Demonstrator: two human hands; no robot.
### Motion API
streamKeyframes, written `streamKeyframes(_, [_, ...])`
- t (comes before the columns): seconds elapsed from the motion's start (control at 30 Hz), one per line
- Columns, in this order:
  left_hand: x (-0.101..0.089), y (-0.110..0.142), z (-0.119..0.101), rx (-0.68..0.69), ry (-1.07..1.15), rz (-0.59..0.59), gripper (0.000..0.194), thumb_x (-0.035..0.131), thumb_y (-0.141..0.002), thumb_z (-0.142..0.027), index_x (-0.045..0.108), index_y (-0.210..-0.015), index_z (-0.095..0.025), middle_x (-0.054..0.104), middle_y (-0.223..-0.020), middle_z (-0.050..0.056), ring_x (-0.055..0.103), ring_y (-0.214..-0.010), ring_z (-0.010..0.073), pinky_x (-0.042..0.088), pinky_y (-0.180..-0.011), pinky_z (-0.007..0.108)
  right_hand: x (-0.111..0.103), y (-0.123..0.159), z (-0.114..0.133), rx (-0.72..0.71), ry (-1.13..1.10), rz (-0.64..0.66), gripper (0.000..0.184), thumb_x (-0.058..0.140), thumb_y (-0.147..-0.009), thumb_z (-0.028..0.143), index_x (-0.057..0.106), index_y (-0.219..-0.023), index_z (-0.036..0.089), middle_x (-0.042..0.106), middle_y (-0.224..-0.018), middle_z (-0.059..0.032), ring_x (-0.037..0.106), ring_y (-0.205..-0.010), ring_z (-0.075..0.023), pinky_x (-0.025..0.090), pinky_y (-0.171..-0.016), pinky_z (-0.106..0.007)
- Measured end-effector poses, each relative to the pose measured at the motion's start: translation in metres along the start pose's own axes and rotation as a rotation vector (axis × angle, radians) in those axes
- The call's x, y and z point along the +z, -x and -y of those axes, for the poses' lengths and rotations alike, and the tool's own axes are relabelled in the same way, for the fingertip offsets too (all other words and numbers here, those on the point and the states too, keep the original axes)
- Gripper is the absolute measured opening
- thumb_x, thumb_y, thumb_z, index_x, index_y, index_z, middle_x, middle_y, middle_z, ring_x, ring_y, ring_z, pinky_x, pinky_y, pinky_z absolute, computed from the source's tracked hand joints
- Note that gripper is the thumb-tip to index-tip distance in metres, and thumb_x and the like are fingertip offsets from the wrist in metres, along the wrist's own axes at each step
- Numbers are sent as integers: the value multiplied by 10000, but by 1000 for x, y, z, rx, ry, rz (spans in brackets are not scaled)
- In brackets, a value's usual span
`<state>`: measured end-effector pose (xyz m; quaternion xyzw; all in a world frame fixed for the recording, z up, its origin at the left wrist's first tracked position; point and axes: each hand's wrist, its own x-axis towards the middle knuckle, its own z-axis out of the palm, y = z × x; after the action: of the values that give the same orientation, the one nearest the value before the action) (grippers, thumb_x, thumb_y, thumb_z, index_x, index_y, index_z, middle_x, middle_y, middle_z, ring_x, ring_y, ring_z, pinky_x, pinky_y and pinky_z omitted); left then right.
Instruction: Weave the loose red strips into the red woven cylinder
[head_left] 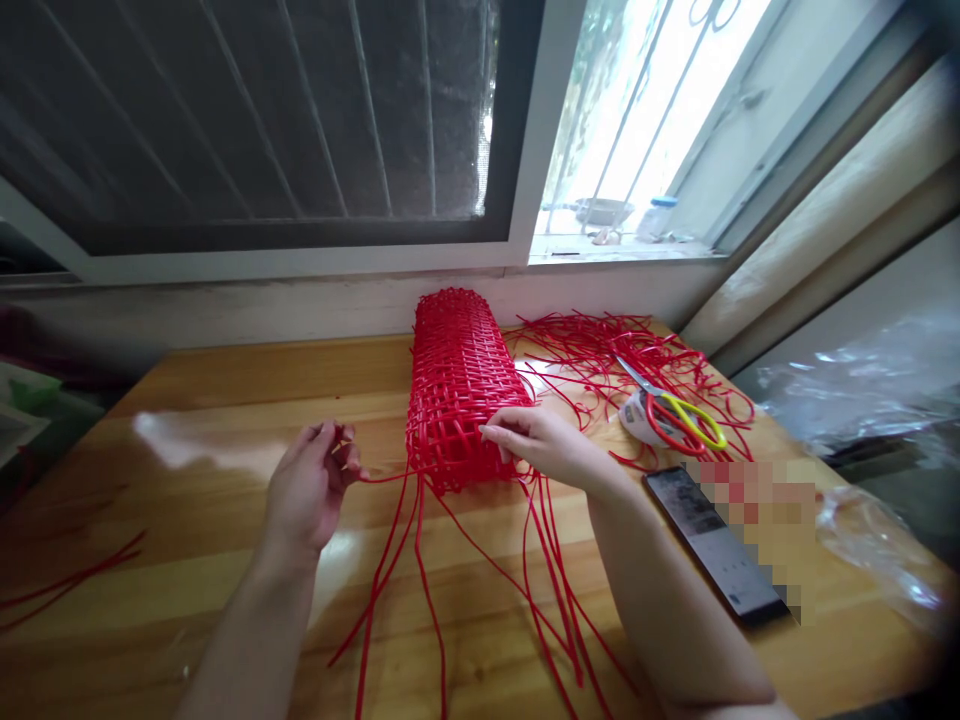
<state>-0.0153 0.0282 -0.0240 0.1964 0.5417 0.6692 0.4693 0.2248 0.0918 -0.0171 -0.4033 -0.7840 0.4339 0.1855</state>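
Observation:
A red woven basket [465,380] lies lengthwise on the wooden table, its near end toward me. Several loose red strands [420,550] trail from that end across the tabletop. To the left of it, my left hand [319,480] is closed on one red strand [386,479], which runs level to the basket's near left corner. My right hand [536,440] rests against the basket's near right side, thumb and forefinger pinched together. What sits between those fingers, perhaps part of the weave, is too small to make out.
A tangle of red strands [600,335] spreads at the back right. Scissors [667,400] with red and yellow handles lie on a white roll [637,420]. Beside my right forearm is a phone [716,545]. Crumpled clear plastic [877,550] lies at the right edge; a window stands behind.

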Motion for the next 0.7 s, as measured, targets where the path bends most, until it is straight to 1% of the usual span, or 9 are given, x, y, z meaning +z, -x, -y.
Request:
streamKeyframes(0.1, [-4,-7,10,231,-225,-49,92,538,-779,-225,483,-716,-185,531,-652,-54,448,-375,49,412,-313,160,-1,-1,-2,13,-5,-8,320,440,-878,420,525,-704,164,515,-615,20,442,-548,-86,327,-503,-212])
streamKeyframes(0.17, [-6,-14,17,295,-284,-83,91,547,-783,-238,484,-739,-191,527,-653,-57,450,-385,48,410,-327,148,-4,-1,-3,12,-21,-28,321,447,-872,421,520,-690,166,516,-609,20,446,-543,-85,334,-506,-213])
streamKeyframes(0.2, [-8,-18,20,257,-253,-102,80,549,-785,-230,486,-752,-191,524,-646,-60,452,-390,46,405,-334,140,-6,0,-4,9,-34,-62,315,456,-866,422,525,-696,166,512,-604,22,445,-538,-83,337,-505,-212])
streamKeyframes(0.3, [-16,-31,20,27,-68,-137,58,518,-796,-171,490,-745,-181,503,-604,-65,440,-384,43,377,-337,126,-17,2,-7,24,-106,-253,296,470,-851,439,556,-768,168,493,-587,31,403,-489,-73,312,-461,-208])
streamKeyframes(0.37, [-21,-38,17,-110,13,-116,129,479,-798,-123,470,-677,-164,482,-563,-59,423,-368,41,356,-334,126,-26,2,-12,38,-146,-380,299,478,-842,450,562,-792,167,492,-586,29,386,-474,-72,300,-444,-211])
streamKeyframes(0.47, [-25,-44,15,-241,92,-81,229,408,-822,-98,451,-603,-148,485,-536,-30,456,-390,46,366,-358,128,-33,-1,-23,27,-169,-451,302,522,-812,463,568,-821,165,553,-698,-6,480,-594,-97,383,-529,-220])
streamKeyframes(0.6, [-12,-36,29,-237,186,-115,395,248,-914,-249,517,-641,-153,569,-597,20,598,-561,100,515,-553,215,-26,-16,-42,106,-232,-390,465,470,-815,548,512,-1093,177,579,-1054,-84,558,-902,-161,463,-764,-293])
streamKeyframes(0.63, [-6,-31,35,-217,196,-111,405,256,-917,-299,545,-673,-153,603,-641,30,621,-623,111,528,-614,233,-21,-21,-47,156,-244,-386,514,440,-822,572,475,-1157,185,569,-1101,-94,558,-953,-176,461,-802,-314])
streamKeyframes(0.7, [5,-20,49,-183,189,-57,325,370,-890,-341,610,-781,-150,665,-774,44,641,-738,120,519,-698,230,-12,-31,-58,219,-253,-386,569,398,-834,596,404,-1251,208,556,-1158,-101,544,-1043,-196,444,-869,-342])
